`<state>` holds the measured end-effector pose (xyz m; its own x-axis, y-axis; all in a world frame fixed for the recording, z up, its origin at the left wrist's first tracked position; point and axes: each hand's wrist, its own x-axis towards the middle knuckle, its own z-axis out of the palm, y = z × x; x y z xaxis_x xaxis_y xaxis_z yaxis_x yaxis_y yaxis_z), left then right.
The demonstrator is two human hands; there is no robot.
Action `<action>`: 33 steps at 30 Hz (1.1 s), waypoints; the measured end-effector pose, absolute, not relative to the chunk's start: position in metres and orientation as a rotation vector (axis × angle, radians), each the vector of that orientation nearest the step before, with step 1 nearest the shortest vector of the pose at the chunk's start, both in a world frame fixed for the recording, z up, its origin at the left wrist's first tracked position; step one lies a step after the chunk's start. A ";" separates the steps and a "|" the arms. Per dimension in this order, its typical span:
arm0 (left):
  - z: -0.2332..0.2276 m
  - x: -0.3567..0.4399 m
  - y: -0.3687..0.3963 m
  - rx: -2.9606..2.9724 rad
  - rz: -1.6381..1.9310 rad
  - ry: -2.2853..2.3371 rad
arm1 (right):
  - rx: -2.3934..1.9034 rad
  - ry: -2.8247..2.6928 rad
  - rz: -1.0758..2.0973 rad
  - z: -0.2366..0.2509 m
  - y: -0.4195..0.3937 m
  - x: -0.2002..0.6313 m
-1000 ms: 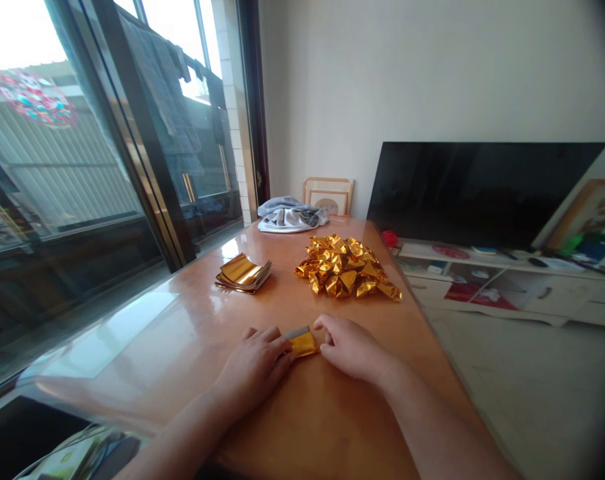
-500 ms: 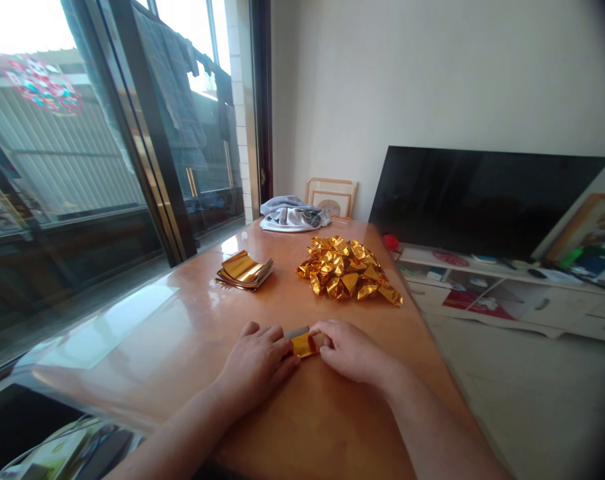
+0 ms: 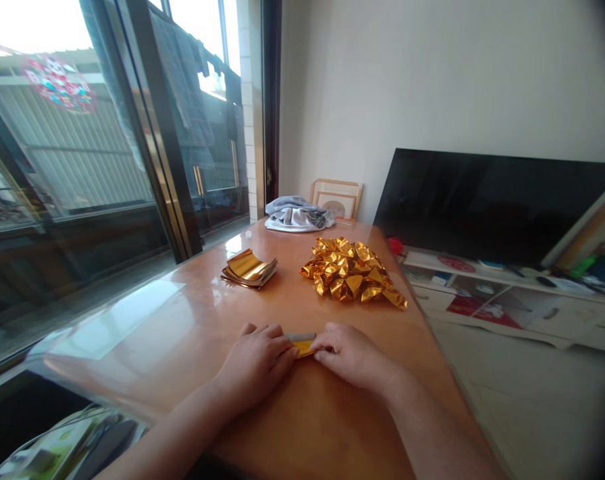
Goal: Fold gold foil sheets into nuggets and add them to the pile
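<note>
A small piece of gold foil paper (image 3: 305, 347), partly folded so that a grey strip of its back shows along the far edge, lies on the table before me. My left hand (image 3: 262, 357) presses on its left end, fingers bent and close together. At the right end, my right hand (image 3: 350, 353) pinches the paper between thumb and fingertips. Both hands cover parts of the paper. Beyond my left hand is a stack of gold foil sheets (image 3: 250, 269). Past my right hand sits a heap of folded gold foil pieces (image 3: 350, 270).
The glossy brown table (image 3: 182, 353) stretches away from me, with its right edge close to my right arm. Bundled grey and white cloth (image 3: 298, 215) and picture frames (image 3: 336, 193) are at the far end. A television (image 3: 487, 207) stands on a white cabinet (image 3: 497, 310) to the right.
My right hand has shifted its pinch on the paper, and less of the gold face shows between the hands. The whole view has turned slightly left.
</note>
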<state>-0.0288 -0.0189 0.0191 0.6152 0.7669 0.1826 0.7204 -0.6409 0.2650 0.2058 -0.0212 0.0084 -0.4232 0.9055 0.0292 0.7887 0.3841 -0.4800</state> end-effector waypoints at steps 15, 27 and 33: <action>0.002 -0.017 -0.019 2.480 0.475 1.507 | -1.465 -2.236 0.710 0.001 -0.012 0.212; -0.005 -0.017 -0.019 2.520 0.532 1.485 | -1.555 -2.151 0.596 -0.006 -0.008 0.201; -0.003 -0.017 -0.022 2.510 0.531 1.472 | -1.598 -2.119 0.561 -0.007 -0.007 0.198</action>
